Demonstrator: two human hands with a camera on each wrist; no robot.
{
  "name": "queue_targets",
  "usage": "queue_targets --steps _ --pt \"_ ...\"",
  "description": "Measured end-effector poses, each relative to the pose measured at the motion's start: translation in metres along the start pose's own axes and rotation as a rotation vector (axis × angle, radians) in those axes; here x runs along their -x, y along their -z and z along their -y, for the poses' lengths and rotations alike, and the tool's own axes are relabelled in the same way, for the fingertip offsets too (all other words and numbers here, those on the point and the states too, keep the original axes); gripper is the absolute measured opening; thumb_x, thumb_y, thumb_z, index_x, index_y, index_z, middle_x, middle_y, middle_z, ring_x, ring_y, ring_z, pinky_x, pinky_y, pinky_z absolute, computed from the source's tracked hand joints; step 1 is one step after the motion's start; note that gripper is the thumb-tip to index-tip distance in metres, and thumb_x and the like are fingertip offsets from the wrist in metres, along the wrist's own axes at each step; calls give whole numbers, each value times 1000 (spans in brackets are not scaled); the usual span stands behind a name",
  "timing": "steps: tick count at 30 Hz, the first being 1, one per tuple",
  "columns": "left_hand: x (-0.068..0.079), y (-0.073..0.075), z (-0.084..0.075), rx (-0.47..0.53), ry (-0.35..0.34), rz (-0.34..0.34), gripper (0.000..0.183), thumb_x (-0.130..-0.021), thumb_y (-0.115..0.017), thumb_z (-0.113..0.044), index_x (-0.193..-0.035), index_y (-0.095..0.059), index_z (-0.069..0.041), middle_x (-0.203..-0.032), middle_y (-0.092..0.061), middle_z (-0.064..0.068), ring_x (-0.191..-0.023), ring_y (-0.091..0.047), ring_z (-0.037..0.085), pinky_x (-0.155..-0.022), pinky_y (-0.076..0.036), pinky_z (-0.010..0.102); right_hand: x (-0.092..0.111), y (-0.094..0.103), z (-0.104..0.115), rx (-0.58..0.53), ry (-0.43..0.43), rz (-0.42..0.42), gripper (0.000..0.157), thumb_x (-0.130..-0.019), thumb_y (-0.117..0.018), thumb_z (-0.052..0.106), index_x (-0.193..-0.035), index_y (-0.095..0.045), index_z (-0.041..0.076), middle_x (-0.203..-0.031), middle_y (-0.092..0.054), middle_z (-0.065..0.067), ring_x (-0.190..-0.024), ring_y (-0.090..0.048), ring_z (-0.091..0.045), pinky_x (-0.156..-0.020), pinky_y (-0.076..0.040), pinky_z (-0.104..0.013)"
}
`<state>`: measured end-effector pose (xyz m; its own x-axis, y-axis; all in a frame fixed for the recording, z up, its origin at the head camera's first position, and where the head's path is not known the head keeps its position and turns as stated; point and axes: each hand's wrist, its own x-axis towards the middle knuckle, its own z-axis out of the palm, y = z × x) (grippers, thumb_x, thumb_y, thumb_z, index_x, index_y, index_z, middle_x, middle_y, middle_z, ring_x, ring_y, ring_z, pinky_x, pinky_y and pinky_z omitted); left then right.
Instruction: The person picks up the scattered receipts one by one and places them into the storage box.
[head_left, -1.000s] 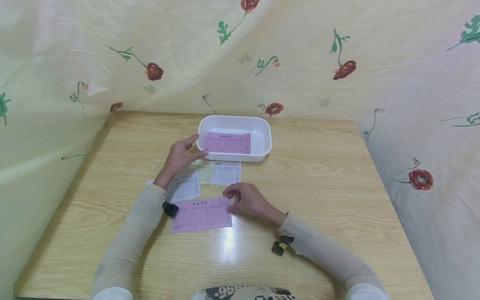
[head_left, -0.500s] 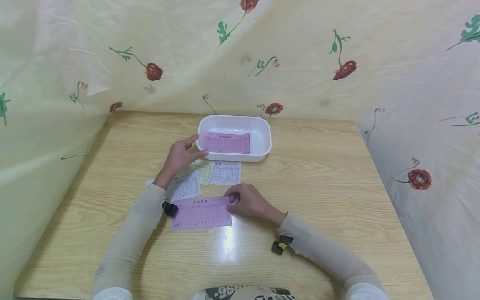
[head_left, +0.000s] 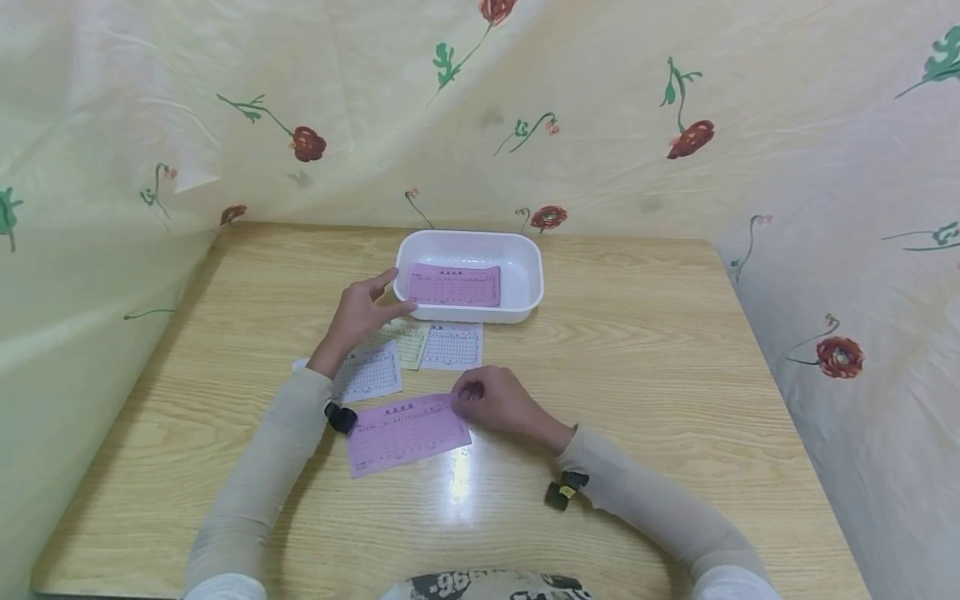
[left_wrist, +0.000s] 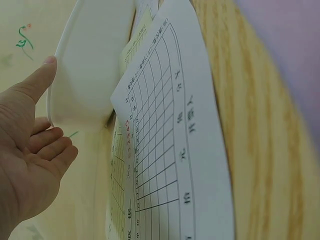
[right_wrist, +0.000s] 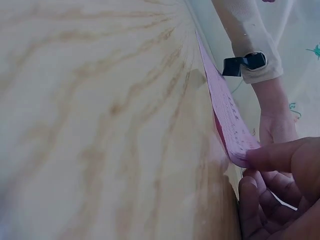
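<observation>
My right hand point(head_left: 495, 402) pinches the right end of a pink printed form slip point(head_left: 408, 437), thumb on its face and curled fingers beneath. In the right wrist view the slip point(right_wrist: 227, 115) slopes up from the wood at that end. My left hand point(head_left: 358, 315) holds the left end of a white plastic tray point(head_left: 517, 315), thumb at the front rim and index finger at the left rim. Inside the tray lies a pink form slip point(head_left: 454, 287). The left wrist view shows the left hand point(left_wrist: 30, 155) against the tray point(left_wrist: 90, 60), fingers loosely bent.
In front of the tray lie a white form slip point(head_left: 453, 346), a yellowish one point(head_left: 411, 346) and another white one point(head_left: 371, 372), partly under the left forearm. The wooden table point(head_left: 637, 350) ends at a flowered curtain point(head_left: 600, 167) behind and at the sides.
The held pink slip has turned, its left end swinging down towards the body and its right end shifting slightly right. My left hand and the tray stay put.
</observation>
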<state>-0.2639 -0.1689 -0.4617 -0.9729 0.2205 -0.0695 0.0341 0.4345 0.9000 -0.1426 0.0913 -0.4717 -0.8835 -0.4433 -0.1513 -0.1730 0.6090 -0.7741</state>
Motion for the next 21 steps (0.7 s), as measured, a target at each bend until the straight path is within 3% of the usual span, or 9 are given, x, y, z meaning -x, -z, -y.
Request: queue_targets --steps 9,21 --pt "1 0 -2 -1 17 6 83 -87 -83 -40 -155 -44 -11 -163 -37 3 -151 -35 31 -122 -35 47 6 6 1 -108 -80 -23 6 -93 -72 15 -99 -72 16 -92 -71 3 -84 -67 -12 -77 -60 -28" --pt "-1 0 0 -7 27 6 85 -86 -83 -42 -155 -43 -12 -163 -36 3 -149 -36 34 -121 -36 47 10 22 4 -185 -69 -117 8 -91 -76 10 -99 -76 13 -91 -75 2 -84 -71 -12 -76 -62 -26"
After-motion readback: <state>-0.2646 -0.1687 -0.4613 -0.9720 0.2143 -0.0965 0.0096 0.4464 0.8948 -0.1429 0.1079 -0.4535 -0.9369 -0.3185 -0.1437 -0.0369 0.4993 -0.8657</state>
